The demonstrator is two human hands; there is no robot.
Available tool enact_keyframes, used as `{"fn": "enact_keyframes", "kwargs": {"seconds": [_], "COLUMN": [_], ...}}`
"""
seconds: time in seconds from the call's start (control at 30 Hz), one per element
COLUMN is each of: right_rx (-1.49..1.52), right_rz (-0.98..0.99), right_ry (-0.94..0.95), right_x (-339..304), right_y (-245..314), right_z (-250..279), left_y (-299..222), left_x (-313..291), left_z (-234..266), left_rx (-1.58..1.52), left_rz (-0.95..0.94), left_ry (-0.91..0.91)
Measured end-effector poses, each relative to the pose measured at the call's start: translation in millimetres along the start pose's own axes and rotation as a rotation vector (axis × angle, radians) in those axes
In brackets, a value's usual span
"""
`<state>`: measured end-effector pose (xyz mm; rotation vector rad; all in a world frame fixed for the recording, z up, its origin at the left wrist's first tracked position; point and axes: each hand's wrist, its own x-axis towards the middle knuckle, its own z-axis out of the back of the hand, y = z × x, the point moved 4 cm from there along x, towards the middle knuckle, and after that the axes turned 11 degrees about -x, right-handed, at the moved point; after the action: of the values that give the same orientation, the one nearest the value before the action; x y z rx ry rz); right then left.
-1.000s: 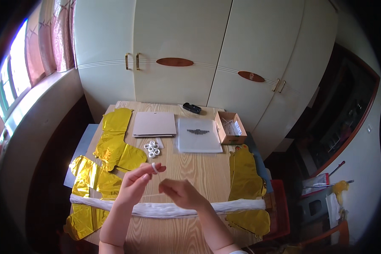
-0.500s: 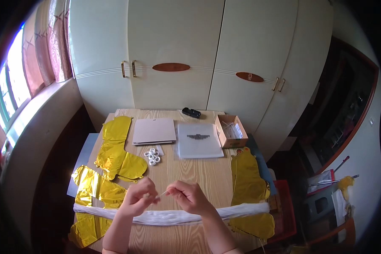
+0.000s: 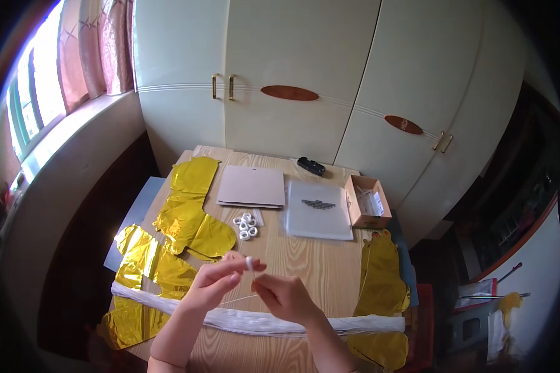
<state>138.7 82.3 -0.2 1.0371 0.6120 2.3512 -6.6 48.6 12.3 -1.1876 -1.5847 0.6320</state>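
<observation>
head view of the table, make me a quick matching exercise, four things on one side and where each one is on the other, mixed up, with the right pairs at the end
Things
1. White loop
2. Bundle of white strands
3. Open box
4. Black object

Places
A. Right of the clear sleeves
B. Around the fingers of the left hand
C. Toward the far edge of the table, near the cupboard
D. Stretched from side to side across the table's near part

Right pairs: 1-B, 2-D, 3-A, 4-C
</observation>
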Motion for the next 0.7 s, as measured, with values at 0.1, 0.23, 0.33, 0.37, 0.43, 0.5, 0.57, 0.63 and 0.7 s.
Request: {"fn": "enact_keyframes", "kwargs": {"seconds": [0.1,0.23,0.33,0.37,0.43,0.5,0.57,0.63,0.7], "right_rx": [0.228,-0.075,0.106,0.109,0.115,-0.022,-0.09,-0.013,0.041], "right_rz": [-0.037,-0.17,-0.018,-0.056,-0.134,-0.125,-0.065,0.005,-0.078], "right_ry": [-0.026,-0.063,0.081,0.033,-0.063,-0.058,-0.048,-0.05,-0.07], "right_x": [-2,-4,-6,-7,-9,-10,-12,-9,-9], "right_y": [11,-9,7,6,2,-12,-7,7,8], "right_z": [13,0,-5,1,13,6,-4,5,16], "left_y": [1,9,6,3,10,14,20,13,15], "left_x": [0,-5,4,4,-3,-4,-3,1,-4], "left_z": [14,7,2,4,11,6,4,4,8], "left_rx": [0.461,-0.169,0.193,0.445,0.429,-0.038,-0.244,0.283,0.557], "left_rz": [-0.01,0.143,0.057,0.014,0.041,0.151,0.184,0.06,0.085], "left_ry": [0.274,0.187,0.085,0.174,0.356,0.274,0.05,0.11,0.172]}}
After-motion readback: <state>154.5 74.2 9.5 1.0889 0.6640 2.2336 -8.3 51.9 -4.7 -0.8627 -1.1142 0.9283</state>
